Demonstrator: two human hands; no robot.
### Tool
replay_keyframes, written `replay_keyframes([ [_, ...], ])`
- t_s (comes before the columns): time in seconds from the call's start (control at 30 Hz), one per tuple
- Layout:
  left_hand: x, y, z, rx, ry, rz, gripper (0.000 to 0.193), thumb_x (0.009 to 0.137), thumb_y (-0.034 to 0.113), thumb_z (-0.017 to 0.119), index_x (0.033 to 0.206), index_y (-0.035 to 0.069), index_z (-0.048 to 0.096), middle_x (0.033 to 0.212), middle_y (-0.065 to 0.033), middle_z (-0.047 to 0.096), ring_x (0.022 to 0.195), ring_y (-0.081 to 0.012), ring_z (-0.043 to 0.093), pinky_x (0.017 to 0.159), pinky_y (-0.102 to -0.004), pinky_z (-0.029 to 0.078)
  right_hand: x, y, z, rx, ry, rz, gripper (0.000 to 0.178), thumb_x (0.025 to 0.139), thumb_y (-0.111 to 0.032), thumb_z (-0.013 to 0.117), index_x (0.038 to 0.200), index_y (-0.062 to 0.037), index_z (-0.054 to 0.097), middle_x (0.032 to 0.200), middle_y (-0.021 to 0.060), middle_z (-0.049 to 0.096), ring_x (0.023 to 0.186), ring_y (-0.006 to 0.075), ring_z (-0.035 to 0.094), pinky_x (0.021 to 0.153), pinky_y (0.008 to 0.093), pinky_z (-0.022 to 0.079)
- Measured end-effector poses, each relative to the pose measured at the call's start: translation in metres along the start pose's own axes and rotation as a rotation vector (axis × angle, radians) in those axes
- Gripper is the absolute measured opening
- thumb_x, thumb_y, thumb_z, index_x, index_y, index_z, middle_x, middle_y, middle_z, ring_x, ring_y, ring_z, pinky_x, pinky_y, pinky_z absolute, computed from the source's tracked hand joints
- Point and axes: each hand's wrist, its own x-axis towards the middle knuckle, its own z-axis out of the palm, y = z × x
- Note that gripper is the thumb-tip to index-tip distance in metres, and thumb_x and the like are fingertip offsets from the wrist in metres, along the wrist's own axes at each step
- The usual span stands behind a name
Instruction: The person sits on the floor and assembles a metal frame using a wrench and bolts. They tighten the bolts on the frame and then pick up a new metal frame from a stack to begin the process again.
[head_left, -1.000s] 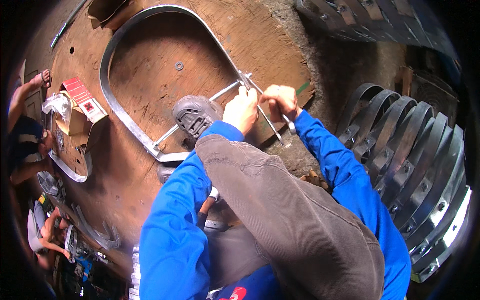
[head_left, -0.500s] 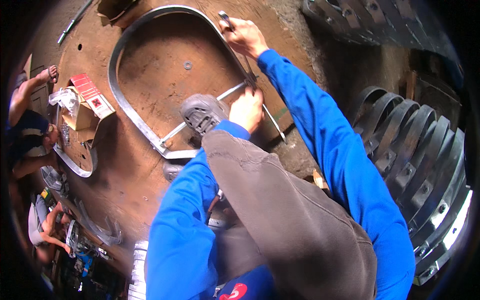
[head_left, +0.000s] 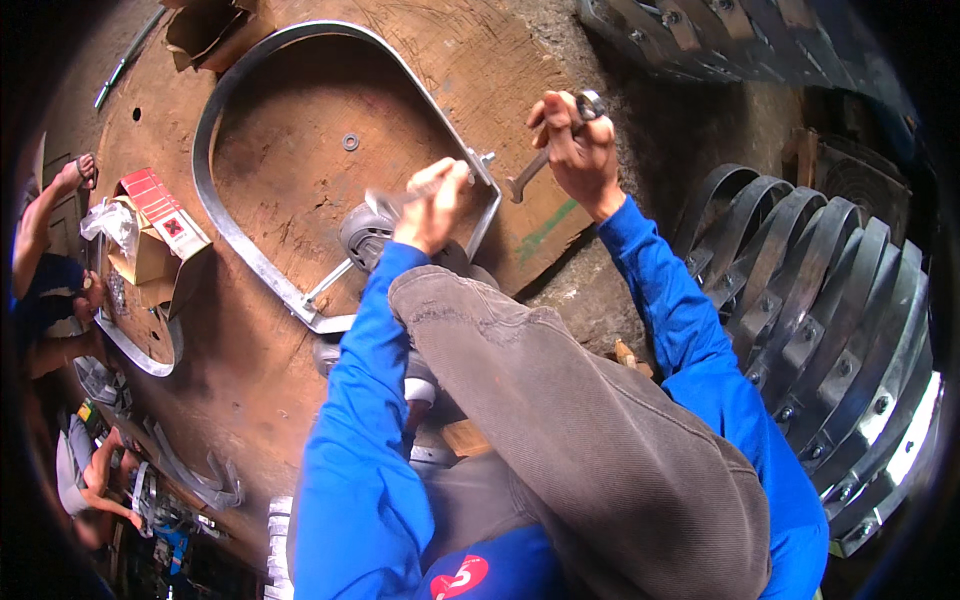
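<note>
My right hand [head_left: 582, 160] is closed round a spanner [head_left: 531, 174]. The tool's ring end sticks out above the fingers and its other end points down-left, apart from the band. My left hand [head_left: 432, 212] is closed on a motion-blurred metal tool [head_left: 388, 204] whose exact kind I cannot make out. It hovers over a bent metal band [head_left: 207, 160], shaped like a rounded hoop, near its right corner. A bolt [head_left: 487, 157] pokes out at that corner. A thin rod [head_left: 330, 281] runs from the band's lower-left corner towards my shoe [head_left: 366, 236], which hides part of it.
A round washer [head_left: 350, 142] lies on the brown board [head_left: 290, 200] inside the band. Leftward stand an open carton [head_left: 165, 235] and another curved band [head_left: 150, 362]. Many bolted bands [head_left: 800, 310] are stacked at right. Other people [head_left: 90, 470] work at far left.
My right hand has moved right and down, away from the band, with its spanner. The left hand has shifted left off the joint, its tool now over my shoe. The bolt at the corner shows.
</note>
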Motion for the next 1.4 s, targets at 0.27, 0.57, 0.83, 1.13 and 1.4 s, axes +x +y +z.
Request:
replay_keyframes([
  [0.27,0.053,-0.008,-0.015,-0.023,-0.119,-0.233,0.058,0.098,0.058,0.041,0.067,0.011,0.054,0.053,0.0009,0.043,0.050,-0.0112,0.040,0.049,-0.0289,0.028,-0.036,-0.006,-0.012,0.025,0.130,0.112,0.047,0.105,-0.031,0.049,0.074,0.0008,0.063,0.059,0.0064,0.058,0.053,0.0134,0.061,0.050,0.0279,0.045],
  [0.57,0.064,-0.015,-0.007,0.282,-0.014,-0.162,0.059,0.103,0.046,0.033,0.071,0.003,0.060,0.071,-0.0194,0.062,0.078,-0.0375,0.061,0.081,-0.0456,0.045,-0.035,-0.007,-0.007,0.005,0.135,0.038,0.045,0.105,-0.031,0.050,0.075,0.0001,0.062,0.063,0.0061,0.060,0.058,0.0131,0.062,0.052,0.0277,0.047],
  [0.83,0.053,-0.007,0.010,0.191,0.148,-0.326,0.059,0.103,0.047,0.038,0.082,0.000,0.066,0.077,-0.0249,0.065,0.077,-0.0385,0.065,0.074,-0.0480,0.048,-0.055,0.000,-0.016,-0.101,0.006,-0.329,0.023,0.097,-0.021,0.063,0.082,-0.0036,0.068,0.068,0.0089,0.064,0.059,0.0217,0.064,0.051,0.0316,0.049],
  [1.13,0.024,-0.032,0.029,0.300,0.109,0.002,0.032,0.102,0.030,0.049,0.100,0.002,0.063,0.083,-0.0275,0.065,0.082,-0.0472,0.065,0.069,-0.0530,0.049,-0.095,0.017,-0.014,-0.151,-0.152,-0.394,0.016,0.093,-0.018,0.067,0.088,-0.0027,0.069,0.094,0.0133,0.070,0.072,0.0263,0.070,0.061,0.0335,0.056],
  [1.4,0.023,-0.023,0.029,0.344,0.087,-0.066,0.031,0.101,0.030,0.050,0.097,0.004,0.065,0.088,-0.0253,0.068,0.088,-0.0445,0.065,0.077,-0.0513,0.050,-0.139,0.050,-0.006,-0.243,-0.248,-0.441,0.019,0.081,-0.013,0.077,0.093,-0.0028,0.068,0.109,0.0150,0.067,0.097,0.0300,0.069,0.077,0.0366,0.060],
])
